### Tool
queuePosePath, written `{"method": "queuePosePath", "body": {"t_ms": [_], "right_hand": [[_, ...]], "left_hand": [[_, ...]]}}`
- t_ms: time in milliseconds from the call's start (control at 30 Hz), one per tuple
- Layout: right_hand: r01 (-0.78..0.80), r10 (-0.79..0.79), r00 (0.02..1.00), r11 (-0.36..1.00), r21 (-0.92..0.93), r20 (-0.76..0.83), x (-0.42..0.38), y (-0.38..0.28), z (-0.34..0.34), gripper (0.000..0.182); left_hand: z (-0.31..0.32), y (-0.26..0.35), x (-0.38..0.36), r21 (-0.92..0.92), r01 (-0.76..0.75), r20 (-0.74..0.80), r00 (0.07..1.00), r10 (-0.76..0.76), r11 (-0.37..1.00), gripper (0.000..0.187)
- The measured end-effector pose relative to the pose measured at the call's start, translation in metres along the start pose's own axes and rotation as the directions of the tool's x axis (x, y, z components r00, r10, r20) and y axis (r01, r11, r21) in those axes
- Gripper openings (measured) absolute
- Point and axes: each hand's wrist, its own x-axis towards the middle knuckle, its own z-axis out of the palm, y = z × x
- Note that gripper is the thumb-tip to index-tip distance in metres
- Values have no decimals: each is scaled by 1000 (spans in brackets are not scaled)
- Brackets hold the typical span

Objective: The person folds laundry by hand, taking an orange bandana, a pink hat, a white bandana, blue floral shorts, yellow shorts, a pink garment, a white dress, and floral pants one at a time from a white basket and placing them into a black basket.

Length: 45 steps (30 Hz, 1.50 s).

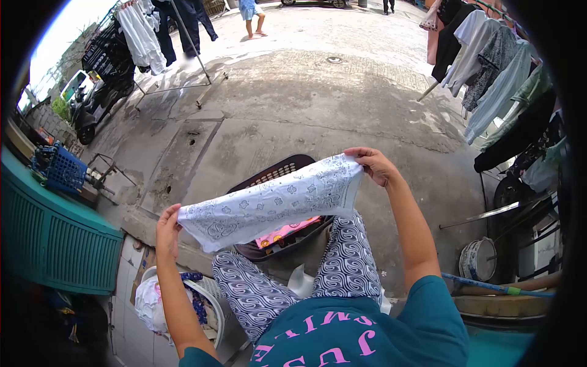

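A white bandana (275, 199) with a dark paisley print is stretched between my two hands, above my knees. My left hand (167, 231) pinches its left corner, and my right hand (374, 165) grips the upper right corner. The cloth's lower edge hangs loose. Behind and below it stands a dark laundry basket (287, 164), partly hidden by the cloth. Inside that basket lies a folded pink patterned cloth (287, 231). By my left forearm a white basket (218, 300) holds clothes, among them a white garment (148, 303).
Clothes hang on racks at the left (139, 37) and right (498, 67). A blue basket (67, 168) stands near a teal louvered door (55, 226). A motorbike (98, 107) is parked at left. A white bucket (477, 260) sits at right. People stand far off on the concrete.
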Motion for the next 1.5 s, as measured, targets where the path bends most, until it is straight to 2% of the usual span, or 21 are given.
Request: {"method": "queuePosePath", "body": {"t_ms": [200, 367, 467, 667, 700, 733, 767, 833, 933, 967, 1000, 1033, 1167, 1233, 1267, 1300, 1333, 1367, 1400, 1433, 1500], "right_hand": [[189, -197, 980, 966, -176, -25, 35, -46, 16, 34], [294, -297, 955, 929, -225, 22, 57, -52, 29, 40], [334, -344, 938, 865, -374, 41, 66, -57, 36, 41], [380, -418, 900, 621, -685, 121, 88, -78, 43, 31], [377, -452, 883, 524, -763, 126, 85, -93, 48, 27], [476, -593, 796, 485, -733, 124, 85, -105, 49, 21], [521, -786, 609, 297, -800, 105, 56, -130, 71, 15], [506, -1000, -2, -1, -862, 0, 13, -157, 100, 13], [437, -979, -169, -175, -882, 111, -2, -118, 98, 17], [506, -911, 308, -87, -858, 274, 31, -72, 77, 16], [444, -465, 806, 65, -894, 366, 55, -18, 43, 14], [455, -255, 881, 234, -859, 397, 62, 22, 28, 10], [333, -291, 934, 501, -799, 207, 40, 15, 23, 13], [346, -335, 926, 579, -738, 171, 19, 0, 22, 11], [376, -381, 913, 641, -669, 148, 9, -11, 23, 9], [374, -388, 911, 640, -671, 139, -4, -20, 26, 9], [386, -367, 922, 844, -371, 125, -18, -27, 31, 11], [341, -336, 934, 940, -20, 124, -28, -29, 33, 14], [323, -319, 940, 946, -20, 121, -35, -26, 29, 14], [320, -338, 931, 938, 136, 141, -42, -20, 22, 14], [300, -363, 923, 886, 353, 128, -58, -13, 20, 15]], "left_hand": [[1, 58, 32, 182, -141, -56, 987, 154, 973, 28], [-1, 72, 39, 247, -216, -35, 972, 231, 945, 31], [1, 76, 39, 278, -271, -42, 955, 293, 921, 34], [-9, 87, 48, 329, -228, -62, 963, 262, 916, 35], [-6, 102, 44, 476, -291, -136, 908, 397, 830, 33], [-1, 121, 37, 617, -324, -184, 826, 532, 717, 31], [4, 141, 30, 745, -326, -201, 722, 662, 582, 29], [20, 176, -7, 931, -352, -22, 210, 977, 97, 19], [11, 128, -27, 950, -302, -32, 171, 985, 83, 14], [1, 88, -13, 934, -335, 72, 519, 852, 125, 13], [-19, 34, -3, 928, -298, 86, 757, 647, 224, 10], [-31, -4, -7, 924, -245, 71, 865, 497, 293, 10], [-19, -8, -34, 859, -144, -63, 923, 380, 492, 9], [-25, 6, -38, 728, -365, -38, 824, 566, 580, 9], [-26, 11, -43, 724, -378, -28, 819, 573, 577, 9], [-29, 14, -51, 399, -419, -126, 856, 501, 816, 12], [-27, 21, -58, 5, -397, -182, 902, 391, 918, 14], [-25, 27, -66, 2, -391, -178, 906, 385, 921, 14], [-21, 36, -79, -236, -402, -103, 916, 388, 885, 17], [-20, 37, -91, -459, -370, -42, 917, 397, 808, 20], [-20, 39, -103, -513, -409, -56, 893, 446, 755, 27]]}}
